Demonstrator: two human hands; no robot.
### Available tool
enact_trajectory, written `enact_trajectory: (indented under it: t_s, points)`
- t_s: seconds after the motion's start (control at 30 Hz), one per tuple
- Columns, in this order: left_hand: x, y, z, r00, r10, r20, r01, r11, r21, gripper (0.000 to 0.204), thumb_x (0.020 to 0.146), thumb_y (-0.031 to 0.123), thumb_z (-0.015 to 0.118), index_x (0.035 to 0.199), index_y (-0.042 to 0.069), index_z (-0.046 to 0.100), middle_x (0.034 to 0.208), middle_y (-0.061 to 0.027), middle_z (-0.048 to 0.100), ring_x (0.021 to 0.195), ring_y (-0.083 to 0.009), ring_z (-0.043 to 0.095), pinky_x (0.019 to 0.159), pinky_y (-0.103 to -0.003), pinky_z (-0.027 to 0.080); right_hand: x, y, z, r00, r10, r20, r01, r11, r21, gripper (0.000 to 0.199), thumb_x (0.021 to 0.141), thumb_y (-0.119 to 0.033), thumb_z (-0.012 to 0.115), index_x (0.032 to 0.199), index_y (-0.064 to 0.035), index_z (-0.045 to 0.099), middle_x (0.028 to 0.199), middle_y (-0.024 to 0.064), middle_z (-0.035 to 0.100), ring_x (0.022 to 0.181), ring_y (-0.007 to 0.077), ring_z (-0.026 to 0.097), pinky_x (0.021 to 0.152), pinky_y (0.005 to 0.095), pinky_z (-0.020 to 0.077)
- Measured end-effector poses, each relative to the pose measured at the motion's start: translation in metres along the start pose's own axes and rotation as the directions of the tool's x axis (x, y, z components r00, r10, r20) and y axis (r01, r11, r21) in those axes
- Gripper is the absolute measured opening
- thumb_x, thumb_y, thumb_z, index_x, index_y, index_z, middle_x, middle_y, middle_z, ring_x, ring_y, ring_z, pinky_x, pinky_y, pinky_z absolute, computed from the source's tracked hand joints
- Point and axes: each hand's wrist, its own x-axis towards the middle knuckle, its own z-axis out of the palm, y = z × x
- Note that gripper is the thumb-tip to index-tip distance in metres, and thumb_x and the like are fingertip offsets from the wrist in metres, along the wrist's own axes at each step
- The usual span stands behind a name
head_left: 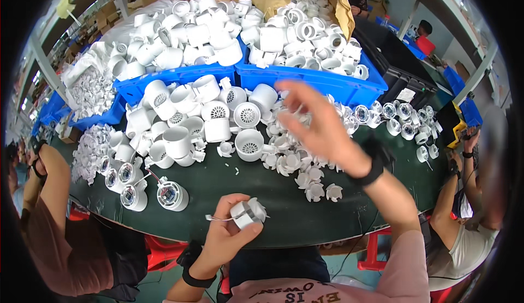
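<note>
Close to the table's near edge, my left hand is closed around a small fan motor. A white bladed fan wheel sits at the motor's right end, and a thin cable with a plug sticks out to its left. Farther forward, my right hand reaches over the heap of white fan wheels. Its fingers are spread and slightly blurred, and nothing shows in them. Just beyond its fingertips lies a pile of white cup-shaped housings with grilles.
Blue bins behind the pile overflow with white plastic parts. Assembled units with motors stand at the left, and loose motors at the right. Small white parts are heaped far left. Other people sit at both sides.
</note>
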Motion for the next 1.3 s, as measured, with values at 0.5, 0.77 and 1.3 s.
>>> enact_trajectory:
  t_s: [0.5,0.77,1.3]
  points:
    - [-0.008,-0.007,-0.022,0.967,-0.252,0.027,0.254,0.959,-0.129,0.046,0.093,0.037,0.047,0.113,-0.005,0.052,0.097,-0.0136,0.063,0.090,-0.0192,0.063,0.079,-0.028,0.049,0.098,0.135,-0.090,0.948,0.040,-0.315,-0.213,0.817,-0.536,0.039,0.078,-0.025,0.071,0.112,-0.0106,0.060,0.099,0.0125,0.061,0.090,0.0239,0.060,0.080,0.0363,0.0495]
    - [-0.011,-0.008,-0.015,0.958,-0.238,0.160,0.258,0.959,-0.116,0.032,0.096,0.020,0.049,0.120,-0.002,0.050,0.100,-0.0070,0.062,0.089,-0.0105,0.057,0.078,-0.024,0.045,0.144,0.035,0.011,0.996,-0.087,-0.029,0.034,0.649,-0.760,0.057,0.070,-0.042,0.077,0.117,-0.0151,0.060,0.106,0.0192,0.054,0.098,0.0350,0.059,0.079,0.0407,0.0522]
    - [-0.011,-0.011,-0.015,0.939,-0.240,0.247,0.281,0.949,-0.146,0.028,0.098,0.016,0.046,0.120,0.001,0.053,0.097,-0.0035,0.060,0.083,-0.0092,0.055,0.073,-0.022,0.043,0.182,0.075,-0.005,0.887,0.450,0.109,-0.258,0.676,-0.690,0.052,0.063,-0.057,0.076,0.078,-0.0075,0.072,0.083,0.0104,0.070,0.077,0.0307,0.066,0.069,0.0384,0.0516]
